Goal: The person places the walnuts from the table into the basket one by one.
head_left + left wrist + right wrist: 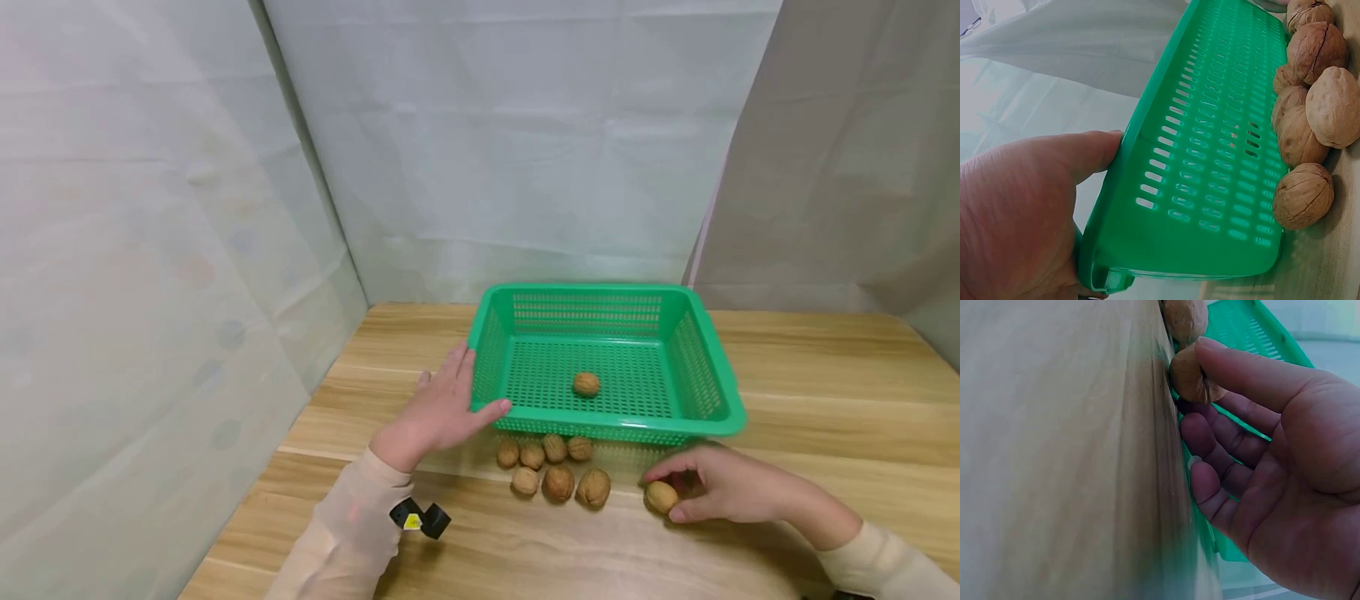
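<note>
My right hand pinches a walnut between thumb and fingers, low over the table right of the others. In the right wrist view the thumb presses that walnut while the other fingers curl below it. Against the front left corner of a green plastic basket rests my left hand, fingers straight along the side wall and thumb at the front rim. One walnut lies inside the basket. Several walnuts sit in two rough rows before it.
The wooden table carries everything. Pale cloth sheets hang behind and to the left, with a greyer sheet at the right. A small black device is on my left wrist.
</note>
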Motion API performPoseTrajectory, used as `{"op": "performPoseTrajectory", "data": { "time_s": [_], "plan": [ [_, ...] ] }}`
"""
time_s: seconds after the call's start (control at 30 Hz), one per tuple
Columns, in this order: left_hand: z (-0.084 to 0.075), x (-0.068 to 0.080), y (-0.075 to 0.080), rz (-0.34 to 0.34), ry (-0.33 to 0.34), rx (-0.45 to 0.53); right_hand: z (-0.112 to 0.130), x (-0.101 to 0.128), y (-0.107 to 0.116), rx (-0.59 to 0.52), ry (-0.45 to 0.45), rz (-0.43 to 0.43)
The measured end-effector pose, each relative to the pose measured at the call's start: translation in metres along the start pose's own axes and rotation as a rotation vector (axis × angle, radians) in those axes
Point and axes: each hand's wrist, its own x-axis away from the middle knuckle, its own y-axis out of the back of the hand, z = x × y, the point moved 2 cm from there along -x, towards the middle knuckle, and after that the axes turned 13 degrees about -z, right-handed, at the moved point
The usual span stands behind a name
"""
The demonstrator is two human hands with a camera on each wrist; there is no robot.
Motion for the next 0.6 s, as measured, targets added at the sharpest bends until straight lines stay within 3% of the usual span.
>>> {"op": "performPoseTrajectory", "data": {
  "time_s": [0.37, 0.6],
  "plan": [
    [0.002, 0.001, -0.001, -0.004, 0.0, 0.006, 0.009, -0.004, -0.001, 0.007, 0.003, 0.057],
    [0.001, 0.0, 0.001, -0.002, 0.001, -0.002, 0.036, -0.004, 0.004, 0.096, 0.16, -0.04]
  ]
}}
